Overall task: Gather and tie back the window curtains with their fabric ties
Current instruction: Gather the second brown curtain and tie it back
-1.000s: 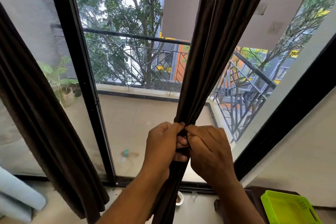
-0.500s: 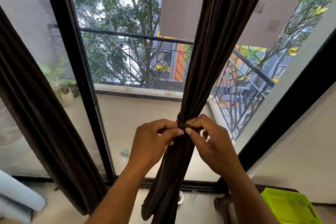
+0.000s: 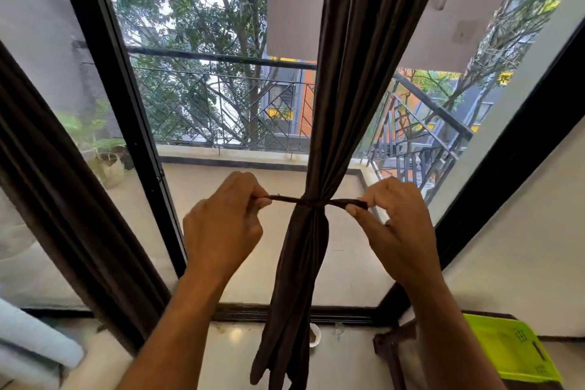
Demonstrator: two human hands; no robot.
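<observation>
- Currently, step in hand: cinching the fabric tie point(image 3: 286, 198) round the gathered curtain point(image 3: 308, 231); judged best done with an even, level pull on both ends so the knot seats at the waist.
- Left hand point(image 3: 223, 225): left of the curtain, fingers curled, pinching the thin left end of the tie.
- Curtain: between the hands, bunched tight at the tie, flaring above and below.
- Right hand point(image 3: 392, 225): right of the curtain, thumb and forefinger pinching the right end, other fingers loosely bent.
- Hands well apart, level, tie taut.

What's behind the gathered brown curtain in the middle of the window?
Behind the gathered curtain are window glass, a balcony railing, trees and an orange building. The railing's stretch directly behind the fabric is hidden.
</observation>
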